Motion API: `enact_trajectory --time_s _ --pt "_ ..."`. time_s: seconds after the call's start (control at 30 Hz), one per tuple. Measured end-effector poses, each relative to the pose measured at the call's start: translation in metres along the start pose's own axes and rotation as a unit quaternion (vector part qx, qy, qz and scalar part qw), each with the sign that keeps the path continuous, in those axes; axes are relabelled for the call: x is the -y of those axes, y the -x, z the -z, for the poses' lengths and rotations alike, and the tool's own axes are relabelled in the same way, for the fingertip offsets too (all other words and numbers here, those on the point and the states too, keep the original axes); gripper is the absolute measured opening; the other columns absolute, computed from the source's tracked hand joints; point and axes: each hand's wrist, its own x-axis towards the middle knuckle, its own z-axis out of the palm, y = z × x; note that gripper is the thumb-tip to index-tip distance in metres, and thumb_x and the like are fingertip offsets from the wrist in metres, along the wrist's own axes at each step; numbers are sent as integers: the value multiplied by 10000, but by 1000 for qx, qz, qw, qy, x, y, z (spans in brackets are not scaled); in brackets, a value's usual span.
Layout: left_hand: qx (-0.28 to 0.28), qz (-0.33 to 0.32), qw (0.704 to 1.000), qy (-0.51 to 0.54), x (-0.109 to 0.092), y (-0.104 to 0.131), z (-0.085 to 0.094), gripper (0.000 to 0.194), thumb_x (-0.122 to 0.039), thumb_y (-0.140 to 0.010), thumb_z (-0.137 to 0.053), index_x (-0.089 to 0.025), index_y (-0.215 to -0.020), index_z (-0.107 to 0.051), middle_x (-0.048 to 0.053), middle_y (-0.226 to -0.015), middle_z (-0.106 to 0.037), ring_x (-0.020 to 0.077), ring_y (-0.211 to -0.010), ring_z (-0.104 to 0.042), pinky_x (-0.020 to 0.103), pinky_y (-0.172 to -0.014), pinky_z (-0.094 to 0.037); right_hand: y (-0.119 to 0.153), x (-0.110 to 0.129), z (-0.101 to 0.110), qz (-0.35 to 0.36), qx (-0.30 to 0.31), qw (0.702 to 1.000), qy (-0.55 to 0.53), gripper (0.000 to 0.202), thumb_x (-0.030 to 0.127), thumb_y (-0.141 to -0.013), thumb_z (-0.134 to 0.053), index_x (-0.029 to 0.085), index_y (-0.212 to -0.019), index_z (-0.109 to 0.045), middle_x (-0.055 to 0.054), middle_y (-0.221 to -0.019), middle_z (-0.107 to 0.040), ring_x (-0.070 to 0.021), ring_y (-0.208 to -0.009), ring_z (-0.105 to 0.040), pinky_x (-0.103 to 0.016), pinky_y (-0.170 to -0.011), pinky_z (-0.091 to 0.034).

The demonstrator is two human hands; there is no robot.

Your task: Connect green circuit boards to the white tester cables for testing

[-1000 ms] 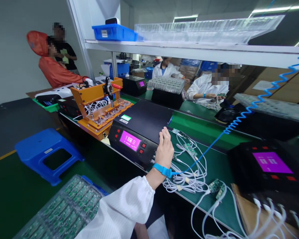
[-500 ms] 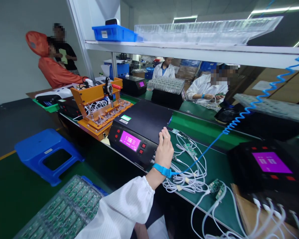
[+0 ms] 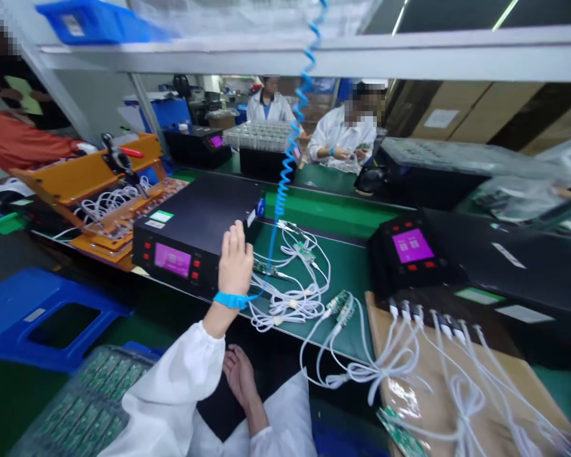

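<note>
Against a flat-sided black case (image 3: 200,203) rests the left hand (image 3: 236,263)

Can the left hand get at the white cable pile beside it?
Likely yes: the left hand is at the black box, the white cable pile lies close by on the bench, and only the thin blue cord crosses between.

Blue stool (image 3: 33,293), blue bin (image 3: 98,24) — on a white shelf (image 3: 385,57)

Black box (image 3: 202,203), magenta screen (image 3: 172,259), white cables (image 3: 285,296)
</note>
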Motion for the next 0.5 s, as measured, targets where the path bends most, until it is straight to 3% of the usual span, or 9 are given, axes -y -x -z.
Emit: enact_trajectory --time_s 0.07,0.13,0.2,0.27,0.37,0.43,0.5 --pt "-14 18 999 25 0 -1 -2 364 -120 -1001 -434 -35 -1136 -760 241 -1648 -389 359 -1527 -419 556 -1273 -331 17 -19 22 -78 10 991 -111 605 699 -1058 -278 236 -921 -642 -37 -653 -670 -278 -668 -773 -400 -594 -623" --pt "-19 27 999 36 -1 -1 -3 350 -183 -1015 -441 -66 -1083 -764 225 -1656 -389 364 -1524 -416 560 -1274 -314 33 -21 40 -141 25 976 -163 529 704 -1032 -385 249 -944 -640 -54 -713 -718 -311 -753 -798 -431 -674 -640" --pt "-22 34 999 37 -2 -1 -3 362 -231 -1029 -431 -85 -1032 -762 223 -1650 -404 370 -1513 -426 567 -1266 -314 43 -4 54 -142 39 983 -110 392 611 -1035 -490 254 -1003 -648 -63 -815 -760 -290 -824 -800 -420 -754 -643" --pt "-23 41 998 29 -5 -2 -3 381 -247 -1038 -415 -84 -1011 -759 237 -1637 -420 379 -1499 -442 578 -1257 -320 41 32 65 -87 49 995 -23 238 460 -1054 -531 257 -1078 -654 -71 -940 -774 -243 -879 -783 -381 -812 -632" --pt "-24 48 998 16 -8 -4 -3 366 -241 -1036 -434 -73 -1015 -759 256 -1622 -434 395 -1483 -456 591 -1247 -323 9 98 79 55 1 994 97 171 263 -1052 -535 261 -1174 -654 -80 -1084 -732 -196 -937 -724 -326 -825 -595" --pt "-27 53 998 21 -9 -5 -2 341 -230 -1029 -454 -80 -1014 -760 249 -1621 -441 392 -1484 -454 595 -1248 -319 -33 133 86 150 -74 970 177 163 207 -1043 -543 240 -1157 -654 -80 -1045 -720 -202 -946 -696 -337 -854 -571" --pt "-20 50 998 33 -9 -4 -1 333 -203 -1024 -449 -84 -1014 -760 245 -1631 -427 388 -1497 -437 597 -1252 -312 -85 153 90 194 -99 940 263 153 185 -1044 -534 217 -1105 -670 -89 -1017 -714 -224 -958 -678 -368 -880 -553"
